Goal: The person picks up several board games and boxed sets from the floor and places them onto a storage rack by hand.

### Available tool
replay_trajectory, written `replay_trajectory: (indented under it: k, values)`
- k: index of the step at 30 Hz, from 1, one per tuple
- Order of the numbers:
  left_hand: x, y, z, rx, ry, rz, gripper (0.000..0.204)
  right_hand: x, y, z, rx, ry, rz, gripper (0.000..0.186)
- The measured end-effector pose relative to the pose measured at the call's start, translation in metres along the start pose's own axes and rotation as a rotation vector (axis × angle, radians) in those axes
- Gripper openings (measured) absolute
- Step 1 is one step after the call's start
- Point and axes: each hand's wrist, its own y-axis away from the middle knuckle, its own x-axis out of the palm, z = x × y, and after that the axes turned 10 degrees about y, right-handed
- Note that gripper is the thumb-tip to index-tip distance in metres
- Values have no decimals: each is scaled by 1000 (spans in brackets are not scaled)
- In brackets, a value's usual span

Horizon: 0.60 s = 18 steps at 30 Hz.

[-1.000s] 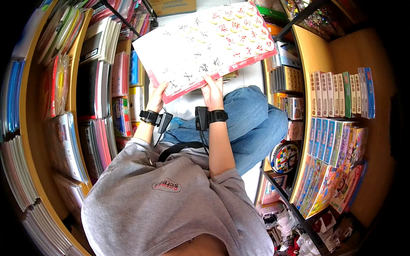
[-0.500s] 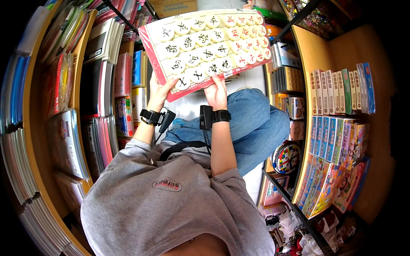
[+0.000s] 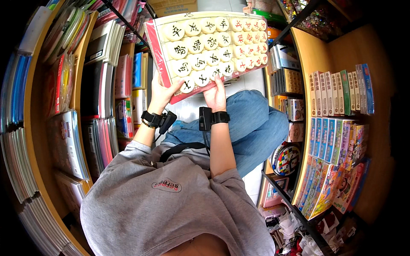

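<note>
A flat packaged Chinese chess set (image 3: 232, 42) is held up in front of me, tilted, its right end higher. Rows of round cream pieces with black characters fill its left part, and ones with red characters fill the right. A red border runs along its left and near edges. My left hand (image 3: 163, 91) grips the near left corner, thumb over the top. Along the near edge, my right hand (image 3: 215, 93) holds the set with its thumb on the face; the other fingers are hidden beneath. Both wrists carry black straps with small devices.
Shelves of folders and notebooks (image 3: 102, 85) stand close on the left. On the right, a wooden shelf (image 3: 318, 47) holds slim boxes (image 3: 331, 93) and colourful boxed sets (image 3: 329, 136). A cardboard box (image 3: 175, 6) lies beyond the chess set. My bent knee (image 3: 256, 123) is below it.
The chess set has shifted slightly right and its face has tilted a little. Both hands keep their hold, the left moving slightly right along with it.
</note>
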Motion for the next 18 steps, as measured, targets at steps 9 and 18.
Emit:
replay_trajectory:
  k: [9,18]
  values:
    - [2,1,-3,1,-5,3,55,-1,0,1,-3,-35,-13,49]
    - [-2,-1,7,-26,75,-38,52,1,1,4,-14,-30,-26,47]
